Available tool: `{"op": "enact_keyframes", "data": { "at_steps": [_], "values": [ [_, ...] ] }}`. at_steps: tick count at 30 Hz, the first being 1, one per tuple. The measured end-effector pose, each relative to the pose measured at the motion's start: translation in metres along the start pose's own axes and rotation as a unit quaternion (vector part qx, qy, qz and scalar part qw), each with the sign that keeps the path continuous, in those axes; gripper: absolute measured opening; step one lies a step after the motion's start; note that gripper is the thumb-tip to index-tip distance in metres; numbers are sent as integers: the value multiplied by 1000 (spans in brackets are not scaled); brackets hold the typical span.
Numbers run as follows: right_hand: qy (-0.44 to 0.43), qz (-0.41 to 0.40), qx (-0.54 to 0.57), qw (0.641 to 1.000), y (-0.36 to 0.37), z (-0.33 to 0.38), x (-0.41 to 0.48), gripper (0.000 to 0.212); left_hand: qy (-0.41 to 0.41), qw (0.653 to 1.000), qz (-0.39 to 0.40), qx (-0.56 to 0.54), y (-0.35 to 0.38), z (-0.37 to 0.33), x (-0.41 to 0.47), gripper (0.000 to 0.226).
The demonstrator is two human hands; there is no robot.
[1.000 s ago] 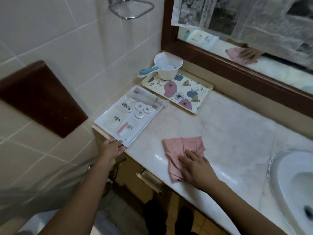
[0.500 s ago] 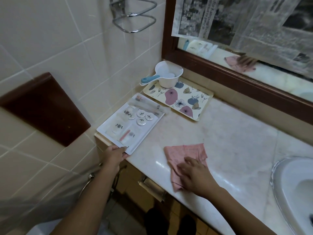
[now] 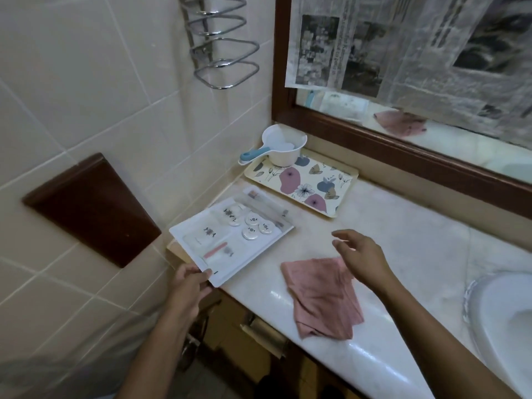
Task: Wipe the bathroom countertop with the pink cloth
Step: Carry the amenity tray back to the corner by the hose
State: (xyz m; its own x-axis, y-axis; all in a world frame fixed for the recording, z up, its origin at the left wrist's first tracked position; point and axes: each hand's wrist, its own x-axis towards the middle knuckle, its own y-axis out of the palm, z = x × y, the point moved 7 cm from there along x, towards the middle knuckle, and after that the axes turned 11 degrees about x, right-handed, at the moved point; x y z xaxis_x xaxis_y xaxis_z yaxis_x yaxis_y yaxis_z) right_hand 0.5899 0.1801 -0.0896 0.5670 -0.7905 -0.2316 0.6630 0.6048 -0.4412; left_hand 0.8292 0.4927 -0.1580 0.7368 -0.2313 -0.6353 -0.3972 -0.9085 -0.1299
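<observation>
— Where does the pink cloth (image 3: 322,298) lie?
— Rumpled on the counter (image 3: 403,226), near its front edge, between the white tray (image 3: 230,234) and the sink (image 3: 503,326).
— And the person's right hand (image 3: 359,254)?
— It hovers over the cloth's far corner. Its grip is slack, with the fingers spread and loosely bent, holding nothing. Whether the wrist brushes the cloth cannot be told.
— The left hand (image 3: 190,283)?
— Its grip pinches the white tray's near corner, thumb on top, at the counter's left end. Small round white items lie on that tray.
— Anything behind?
— A floral tray (image 3: 302,185) by the back wall, with a white dipper (image 3: 283,145) with a blue handle at its far corner.
</observation>
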Motion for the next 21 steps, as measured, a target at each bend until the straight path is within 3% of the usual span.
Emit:
{"op": "enact_keyframes", "data": {
  "at_steps": [7,13,21],
  "values": [
    [66,-76,107,989,-51,-35,-17,23,48,993,100,48,21,-19,-29,20],
    [122,-123,246,953,-109,-71,-70,23,97,966,215,105,82,-37,-62,19],
    [118,-219,255,934,-220,-136,-191,14,141,905,359,179,207,-31,-153,17]
  ]
}}
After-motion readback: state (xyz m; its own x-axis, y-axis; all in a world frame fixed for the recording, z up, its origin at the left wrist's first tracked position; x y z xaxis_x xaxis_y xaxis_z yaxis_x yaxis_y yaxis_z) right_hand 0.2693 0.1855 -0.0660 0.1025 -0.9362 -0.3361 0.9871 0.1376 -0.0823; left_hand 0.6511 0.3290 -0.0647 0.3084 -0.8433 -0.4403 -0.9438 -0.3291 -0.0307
